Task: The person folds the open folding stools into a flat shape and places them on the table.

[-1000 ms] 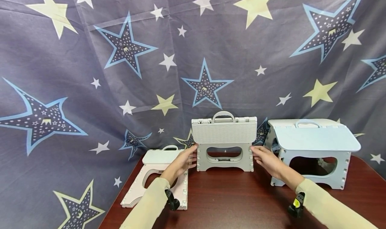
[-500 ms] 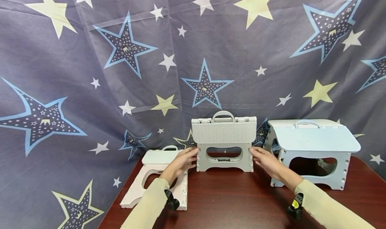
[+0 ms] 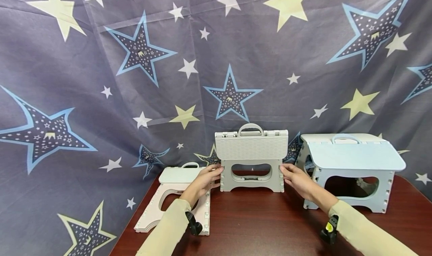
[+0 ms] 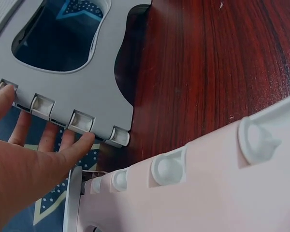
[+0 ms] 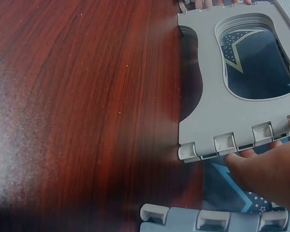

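A grey folding stool point(image 3: 251, 148), folded flat, stands upright at the back of the table, with its woven-textured seat panel and carry handle at the top. My left hand point(image 3: 203, 181) holds its left side edge, and my right hand point(image 3: 299, 180) holds the right one. In the left wrist view, the left thumb point(image 4: 4, 99) lies on the front of the edge while the other fingers reach behind it. The right wrist view shows the right hand point(image 5: 273, 166) at the hinged edge in much the same way, with part of it cut off by the frame.
A pink folding stool point(image 3: 152, 211) with a white seat panel lies folded on the left, under the left forearm. To the right a light blue folding stool point(image 3: 354, 155) stands unfolded beside the right forearm. The dark red table point(image 3: 256, 226) meets a star-patterned curtain point(image 3: 270, 61) behind.
Both hands have slid slightly down along the grey folding stool's side edges. The stool itself stays in place.
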Available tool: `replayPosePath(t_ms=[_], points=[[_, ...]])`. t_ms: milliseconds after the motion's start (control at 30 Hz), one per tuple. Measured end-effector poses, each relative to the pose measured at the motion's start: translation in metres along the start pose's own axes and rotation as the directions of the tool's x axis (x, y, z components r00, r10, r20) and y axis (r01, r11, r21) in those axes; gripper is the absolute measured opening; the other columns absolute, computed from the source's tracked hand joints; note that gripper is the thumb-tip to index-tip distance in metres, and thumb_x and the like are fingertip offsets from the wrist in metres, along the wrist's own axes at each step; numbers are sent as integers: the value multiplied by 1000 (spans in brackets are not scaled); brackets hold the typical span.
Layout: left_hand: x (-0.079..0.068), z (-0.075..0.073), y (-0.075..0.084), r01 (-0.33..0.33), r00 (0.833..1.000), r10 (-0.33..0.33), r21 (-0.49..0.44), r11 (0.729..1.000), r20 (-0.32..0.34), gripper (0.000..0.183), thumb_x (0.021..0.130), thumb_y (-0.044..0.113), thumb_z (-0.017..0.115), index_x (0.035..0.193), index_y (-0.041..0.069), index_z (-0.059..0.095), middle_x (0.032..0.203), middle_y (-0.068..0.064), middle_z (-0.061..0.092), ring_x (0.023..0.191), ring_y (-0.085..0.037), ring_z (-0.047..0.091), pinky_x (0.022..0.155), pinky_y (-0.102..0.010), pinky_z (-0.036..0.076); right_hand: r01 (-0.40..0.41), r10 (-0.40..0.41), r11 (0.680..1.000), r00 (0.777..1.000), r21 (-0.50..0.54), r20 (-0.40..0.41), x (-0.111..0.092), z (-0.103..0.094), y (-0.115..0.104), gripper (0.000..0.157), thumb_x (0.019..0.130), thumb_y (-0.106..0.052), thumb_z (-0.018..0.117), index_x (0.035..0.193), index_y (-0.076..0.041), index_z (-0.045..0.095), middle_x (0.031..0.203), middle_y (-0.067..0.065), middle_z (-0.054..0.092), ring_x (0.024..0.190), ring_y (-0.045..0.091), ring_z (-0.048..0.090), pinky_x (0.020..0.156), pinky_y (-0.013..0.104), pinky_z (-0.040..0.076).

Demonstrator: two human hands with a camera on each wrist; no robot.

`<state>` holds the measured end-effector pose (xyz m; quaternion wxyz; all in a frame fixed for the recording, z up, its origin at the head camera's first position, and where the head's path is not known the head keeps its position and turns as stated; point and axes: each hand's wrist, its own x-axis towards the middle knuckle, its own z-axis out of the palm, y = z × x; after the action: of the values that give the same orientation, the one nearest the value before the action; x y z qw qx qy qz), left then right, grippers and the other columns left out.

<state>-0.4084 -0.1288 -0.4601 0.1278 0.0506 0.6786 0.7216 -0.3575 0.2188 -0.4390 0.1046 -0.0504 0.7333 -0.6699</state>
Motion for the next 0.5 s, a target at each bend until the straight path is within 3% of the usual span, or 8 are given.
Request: replayPosePath(t_ms=[300, 500], points=[[2, 3, 2, 38, 999, -38, 10, 999, -3, 53, 104, 20, 56, 150, -3, 43, 150, -25, 49, 140, -46, 44, 113, -62, 39, -18, 18, 1000, 1000, 12, 11, 4, -2, 3, 61, 113, -27, 35, 155, 12, 13, 161, 34, 16, 149, 50, 18, 126, 56, 15], [2, 5, 5, 89, 994, -91, -27, 996, -67, 46, 97, 23, 65, 135, -1, 57, 130, -16, 62, 135, -41, 49, 107, -59, 46, -39, 39, 999, 999, 6, 23, 6, -2, 1, 65, 113, -30, 33, 156, 13, 11, 163, 35, 13, 151, 51, 15, 126, 56, 18]])
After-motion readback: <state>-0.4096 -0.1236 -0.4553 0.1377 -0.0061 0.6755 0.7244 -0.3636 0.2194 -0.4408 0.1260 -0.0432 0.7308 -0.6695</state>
